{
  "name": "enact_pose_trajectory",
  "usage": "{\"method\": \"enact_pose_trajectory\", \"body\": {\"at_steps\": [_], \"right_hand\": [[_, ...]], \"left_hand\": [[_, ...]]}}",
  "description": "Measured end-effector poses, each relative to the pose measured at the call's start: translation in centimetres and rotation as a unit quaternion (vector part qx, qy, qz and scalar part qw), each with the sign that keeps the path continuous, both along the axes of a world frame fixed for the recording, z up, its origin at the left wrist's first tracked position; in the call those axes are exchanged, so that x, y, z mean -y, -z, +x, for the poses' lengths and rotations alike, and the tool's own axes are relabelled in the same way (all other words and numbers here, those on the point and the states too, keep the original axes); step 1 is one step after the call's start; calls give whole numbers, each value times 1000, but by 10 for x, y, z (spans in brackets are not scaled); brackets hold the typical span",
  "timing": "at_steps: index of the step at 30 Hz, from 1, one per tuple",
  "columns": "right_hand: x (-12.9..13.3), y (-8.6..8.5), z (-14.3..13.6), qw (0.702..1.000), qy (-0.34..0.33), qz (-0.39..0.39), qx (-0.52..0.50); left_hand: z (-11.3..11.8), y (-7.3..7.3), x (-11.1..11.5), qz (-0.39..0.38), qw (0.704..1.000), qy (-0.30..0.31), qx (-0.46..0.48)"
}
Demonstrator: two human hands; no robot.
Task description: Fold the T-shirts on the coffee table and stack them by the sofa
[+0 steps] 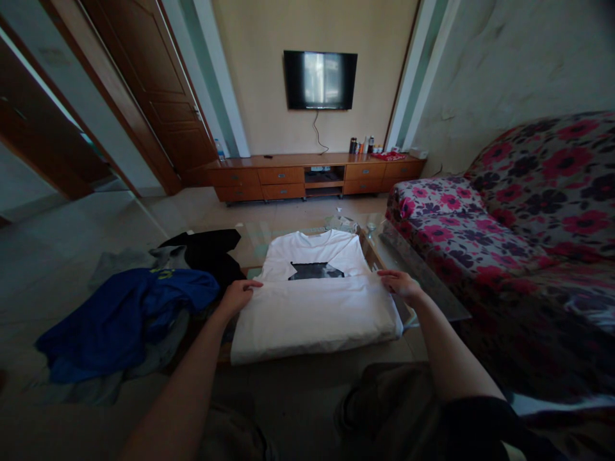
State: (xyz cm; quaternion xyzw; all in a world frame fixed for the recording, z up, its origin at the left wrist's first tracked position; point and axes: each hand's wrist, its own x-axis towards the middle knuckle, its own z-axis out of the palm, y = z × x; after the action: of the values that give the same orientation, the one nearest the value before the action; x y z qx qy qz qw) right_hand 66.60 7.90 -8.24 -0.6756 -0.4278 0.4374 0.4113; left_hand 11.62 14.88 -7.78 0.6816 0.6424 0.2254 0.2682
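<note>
A white T-shirt (317,314) lies on the glass-topped table, its neckline toward the far side. Its lower part is folded up over the body, and the fold's edge partly covers a dark grey print (316,271). At the left end of that edge, my left hand (239,296) pinches the cloth between thumb and fingers. My right hand (401,285) grips the matching corner on the right, index finger reaching along the edge. Both thumbs are partly hidden. Close to my left arm is a heap with a blue garment (129,314) and a black garment (211,253).
A floral-covered sofa (519,224) stands on the right beside the glass table (427,275). Beyond the table is a low wooden cabinet (281,174) with bottles and cans on it. A television (320,80) hangs above. My knees are under the near edge.
</note>
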Motion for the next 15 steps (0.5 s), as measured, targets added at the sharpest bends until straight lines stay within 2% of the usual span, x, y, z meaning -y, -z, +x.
{"method": "enact_pose_trajectory", "body": {"at_steps": [4,8,11,13,15], "right_hand": [[-3,-3,1,999,-1,34,10],[-5,-11,1,988,70,118,71],[-9,-14,2,977,96,170,85],[-12,-12,2,973,97,191,86],[-14,-7,2,976,84,187,76]], "left_hand": [[-5,2,0,25,998,-36,51],[-13,8,-2,78,980,-102,151],[-17,12,-6,100,960,-152,213],[-16,14,-10,95,955,-150,238],[-12,15,-13,95,960,-111,241]]}}
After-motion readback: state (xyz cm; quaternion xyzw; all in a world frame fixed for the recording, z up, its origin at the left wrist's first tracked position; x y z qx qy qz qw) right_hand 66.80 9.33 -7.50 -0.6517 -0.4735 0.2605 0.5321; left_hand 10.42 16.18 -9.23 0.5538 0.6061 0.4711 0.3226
